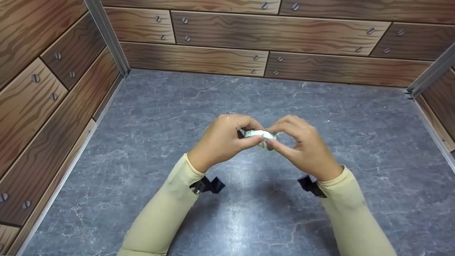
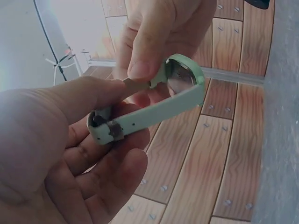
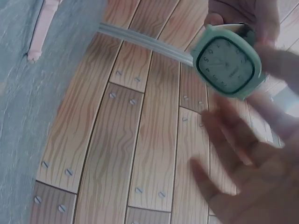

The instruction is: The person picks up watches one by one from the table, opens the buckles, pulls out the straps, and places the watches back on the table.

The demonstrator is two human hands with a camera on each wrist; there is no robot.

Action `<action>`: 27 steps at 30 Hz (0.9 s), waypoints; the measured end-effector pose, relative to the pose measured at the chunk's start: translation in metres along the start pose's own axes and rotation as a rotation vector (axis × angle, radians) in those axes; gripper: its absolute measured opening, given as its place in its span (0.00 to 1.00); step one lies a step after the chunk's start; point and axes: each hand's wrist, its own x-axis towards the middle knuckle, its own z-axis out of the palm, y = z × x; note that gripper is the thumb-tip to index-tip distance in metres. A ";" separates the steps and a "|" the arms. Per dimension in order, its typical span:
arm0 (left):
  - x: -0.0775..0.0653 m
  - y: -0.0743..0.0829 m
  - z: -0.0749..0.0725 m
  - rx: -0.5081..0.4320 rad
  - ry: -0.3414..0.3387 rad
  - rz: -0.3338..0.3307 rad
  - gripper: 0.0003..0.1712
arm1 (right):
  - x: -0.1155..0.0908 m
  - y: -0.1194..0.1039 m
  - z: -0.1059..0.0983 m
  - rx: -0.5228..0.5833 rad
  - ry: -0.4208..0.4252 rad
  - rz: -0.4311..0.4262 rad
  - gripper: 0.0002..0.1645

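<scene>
A mint-green wristwatch (image 1: pixel 261 133) is held up between both hands above the grey tabletop. My left hand (image 1: pixel 222 140) pinches the strap near its metal buckle (image 2: pixel 114 129), with the fingers curled beneath. My right hand (image 1: pixel 304 145) pinches the other part of the strap close to the case, thumb against fingers. The strap is bent into a loop in the left wrist view. In the right wrist view the round-cornered dial (image 3: pixel 227 65) with its numerals faces the camera, and the right hand's other fingers (image 3: pixel 233 135) are spread and blurred.
Wood-plank-patterned walls (image 1: pixel 277 33) enclose the grey marbled tabletop (image 1: pixel 160 106) at the back and sides, with metal strips (image 1: pixel 108 39) at the corners. A pink strap-like thing (image 3: pixel 43 30) shows on the surface in the right wrist view. Dark camera mounts (image 1: pixel 215 185) jut from the sleeves.
</scene>
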 end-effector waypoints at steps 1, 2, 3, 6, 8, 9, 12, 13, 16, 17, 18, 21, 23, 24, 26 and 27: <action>0.000 0.001 0.000 -0.007 -0.002 -0.001 0.07 | 0.000 0.000 0.000 0.004 0.011 -0.013 0.11; 0.000 0.001 -0.001 -0.013 -0.001 -0.004 0.08 | 0.000 -0.001 0.000 0.017 0.025 -0.022 0.11; 0.000 0.001 -0.001 -0.014 0.002 -0.008 0.09 | 0.000 -0.001 0.000 0.027 0.041 -0.026 0.10; 0.000 0.000 -0.004 -0.009 0.022 -0.018 0.12 | 0.001 -0.001 0.000 0.058 0.087 -0.023 0.12; 0.000 -0.001 -0.006 0.012 0.043 -0.014 0.11 | 0.001 0.000 -0.001 0.077 0.105 -0.010 0.12; 0.000 -0.001 -0.006 0.027 0.053 -0.007 0.10 | 0.001 0.000 -0.001 0.077 0.105 -0.004 0.11; -0.001 -0.002 -0.007 0.050 0.073 0.015 0.06 | 0.001 0.000 0.000 0.091 0.079 0.006 0.11; -0.001 -0.002 -0.006 0.063 0.073 0.022 0.05 | 0.001 0.000 0.001 0.091 0.065 0.005 0.11; -0.002 -0.001 -0.005 0.118 0.058 0.037 0.05 | 0.001 -0.002 0.002 0.101 0.045 -0.019 0.14; -0.003 -0.001 -0.004 0.137 0.049 0.039 0.05 | 0.001 -0.002 0.002 0.100 0.043 -0.027 0.14; -0.003 -0.001 -0.003 0.157 0.040 0.042 0.05 | 0.000 -0.003 0.002 0.100 0.042 -0.032 0.15; -0.002 0.000 0.000 0.195 0.015 0.048 0.06 | 0.000 -0.003 0.002 0.096 0.039 -0.044 0.14; -0.002 0.001 0.001 0.211 0.000 0.055 0.06 | 0.001 -0.003 0.002 0.090 0.022 -0.036 0.13; -0.002 0.001 0.002 0.220 -0.008 0.058 0.06 | 0.001 -0.003 0.002 0.086 0.014 -0.035 0.12; -0.002 0.000 0.003 0.240 -0.023 0.059 0.07 | 0.001 -0.003 0.002 0.072 -0.001 -0.041 0.11; -0.003 0.000 0.004 0.250 -0.032 0.056 0.07 | 0.001 -0.002 0.002 0.069 -0.010 -0.043 0.10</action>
